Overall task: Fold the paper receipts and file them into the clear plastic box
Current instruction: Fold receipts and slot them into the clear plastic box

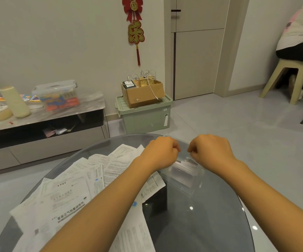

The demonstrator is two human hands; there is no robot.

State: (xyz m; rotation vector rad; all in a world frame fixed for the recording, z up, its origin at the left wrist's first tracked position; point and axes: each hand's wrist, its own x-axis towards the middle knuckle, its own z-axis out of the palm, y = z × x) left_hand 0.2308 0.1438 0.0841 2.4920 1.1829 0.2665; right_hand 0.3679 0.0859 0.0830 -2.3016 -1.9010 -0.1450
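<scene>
Left hand [160,151], right hand [210,150]: fingers curled over clear box [181,176], far right on table [192,224]; pinched item indiscernible. Folded receipts inside; unfolded receipts [77,182] left, awaiting folding.

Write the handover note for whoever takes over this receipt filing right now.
Left hand: fingers curled, over the clear plastic box; what it holds is not visible.
Right hand: the same, opposite the left.
The box stands on the glass table, right of the loose receipts.
Done: some folded papers already stand in the box.
Left: fold and file the large spread of flat receipts.
</scene>
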